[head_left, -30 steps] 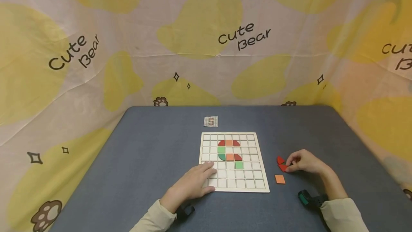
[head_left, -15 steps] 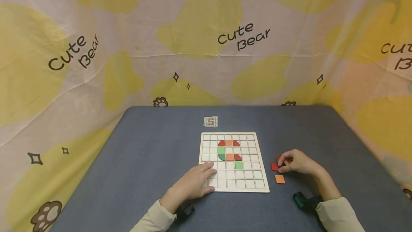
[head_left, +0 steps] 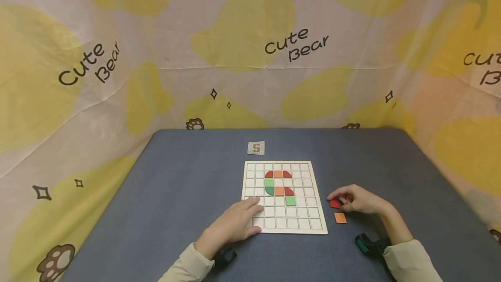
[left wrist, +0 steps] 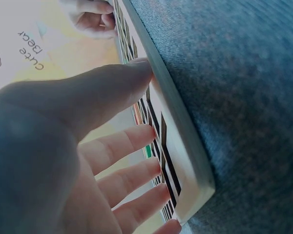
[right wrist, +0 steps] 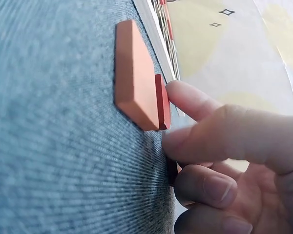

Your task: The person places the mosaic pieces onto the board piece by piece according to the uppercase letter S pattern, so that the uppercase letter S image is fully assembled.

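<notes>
My left hand (head_left: 235, 221) lies on the left edge of the white gridded board (head_left: 309, 226), fingers spread. In the left wrist view, its thumb rests along the board's rim (left wrist: 178, 114). Right of the board, my right hand (head_left: 362, 199) pinches a red quarter-round tile (head_left: 335, 204) between index finger and thumb, down at the tabletop. An orange square tile (head_left: 340, 218) lies just in front. The right wrist view shows another dark red tile (right wrist: 172, 173) by the curled fingers; the hand hides it in the head view.
Red, orange and green tiles form a curved shape on the board, including a light green square (head_left: 290, 201). A small patterned card (head_left: 256, 148) lies beyond the board on the blue-grey table (head_left: 188, 173). A printed cloth (head_left: 242, 25) hangs behind.
My right hand has moved left, and the red tile has slid left toward the board with it. Its index finger now reaches over the tile's far side. The left hand has stayed put.
</notes>
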Demonstrator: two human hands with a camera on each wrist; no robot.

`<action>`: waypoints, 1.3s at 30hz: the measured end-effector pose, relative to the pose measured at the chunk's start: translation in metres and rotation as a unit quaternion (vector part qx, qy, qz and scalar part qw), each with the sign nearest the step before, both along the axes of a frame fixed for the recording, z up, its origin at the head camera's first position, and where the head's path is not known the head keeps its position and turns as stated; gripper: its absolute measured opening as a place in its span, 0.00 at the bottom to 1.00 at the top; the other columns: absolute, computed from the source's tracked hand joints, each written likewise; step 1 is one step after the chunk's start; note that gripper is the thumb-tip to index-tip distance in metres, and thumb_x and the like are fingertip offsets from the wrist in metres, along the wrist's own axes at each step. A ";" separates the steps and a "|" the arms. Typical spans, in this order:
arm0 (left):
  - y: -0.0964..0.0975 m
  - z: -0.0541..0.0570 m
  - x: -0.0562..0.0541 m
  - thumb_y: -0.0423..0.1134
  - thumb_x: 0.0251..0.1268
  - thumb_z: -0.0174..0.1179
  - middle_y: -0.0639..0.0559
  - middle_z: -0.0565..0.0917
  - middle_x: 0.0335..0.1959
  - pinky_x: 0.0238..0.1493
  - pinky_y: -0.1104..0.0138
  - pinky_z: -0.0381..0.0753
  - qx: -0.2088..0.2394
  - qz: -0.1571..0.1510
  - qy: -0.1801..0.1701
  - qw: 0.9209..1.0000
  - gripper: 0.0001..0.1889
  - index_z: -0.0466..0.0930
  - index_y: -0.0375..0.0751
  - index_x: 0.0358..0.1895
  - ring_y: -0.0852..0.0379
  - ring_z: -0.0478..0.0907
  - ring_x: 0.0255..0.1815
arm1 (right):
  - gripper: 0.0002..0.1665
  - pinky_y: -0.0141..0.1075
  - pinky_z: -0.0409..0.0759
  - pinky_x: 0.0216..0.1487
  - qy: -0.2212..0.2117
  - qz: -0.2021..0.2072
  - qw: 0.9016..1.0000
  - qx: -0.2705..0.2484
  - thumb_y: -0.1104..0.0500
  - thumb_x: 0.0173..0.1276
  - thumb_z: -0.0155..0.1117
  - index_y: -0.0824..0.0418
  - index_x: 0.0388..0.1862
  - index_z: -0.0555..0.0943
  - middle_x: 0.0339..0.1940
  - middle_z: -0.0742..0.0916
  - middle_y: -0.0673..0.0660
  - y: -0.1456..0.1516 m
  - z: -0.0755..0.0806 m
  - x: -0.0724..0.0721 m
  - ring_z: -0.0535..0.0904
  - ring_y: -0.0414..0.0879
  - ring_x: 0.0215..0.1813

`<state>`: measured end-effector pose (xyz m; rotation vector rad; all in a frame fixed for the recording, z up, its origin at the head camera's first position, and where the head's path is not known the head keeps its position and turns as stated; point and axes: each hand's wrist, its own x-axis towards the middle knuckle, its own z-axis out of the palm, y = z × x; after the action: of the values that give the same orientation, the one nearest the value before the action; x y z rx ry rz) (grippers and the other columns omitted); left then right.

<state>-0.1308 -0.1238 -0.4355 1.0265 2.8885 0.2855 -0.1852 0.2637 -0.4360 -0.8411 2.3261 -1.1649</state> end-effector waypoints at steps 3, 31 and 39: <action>0.000 0.000 0.000 0.49 0.61 0.63 0.45 0.73 0.68 0.67 0.55 0.74 0.000 -0.001 0.002 1.000 0.25 0.75 0.43 0.60 0.48 0.71 0.69 | 0.21 0.27 0.59 0.22 0.004 -0.003 1.000 0.002 0.78 0.53 0.56 0.76 0.48 0.79 0.21 0.70 0.51 0.000 -0.001 0.000 0.63 0.29 0.25; 0.001 0.001 0.000 0.50 0.62 0.62 0.46 0.72 0.69 0.67 0.55 0.73 -0.005 0.005 -0.008 1.000 0.26 0.74 0.43 0.61 0.48 0.71 0.70 | 0.13 0.24 0.64 0.25 0.062 -0.072 0.994 0.045 0.65 0.52 0.72 0.68 0.37 0.85 0.21 0.72 0.43 -0.013 -0.005 0.002 0.64 0.27 0.24; 0.001 0.001 0.000 0.50 0.62 0.63 0.46 0.72 0.69 0.67 0.55 0.73 -0.005 0.006 -0.011 1.000 0.26 0.74 0.44 0.61 0.48 0.70 0.70 | 0.12 0.24 0.63 0.25 0.078 -0.074 0.993 0.047 0.64 0.52 0.73 0.66 0.36 0.85 0.21 0.74 0.47 -0.013 -0.006 0.002 0.63 0.27 0.24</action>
<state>-0.1308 -0.1229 -0.4350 0.9995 2.8746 0.2798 -0.1837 0.2508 -0.4419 -0.7625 2.5865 -1.0716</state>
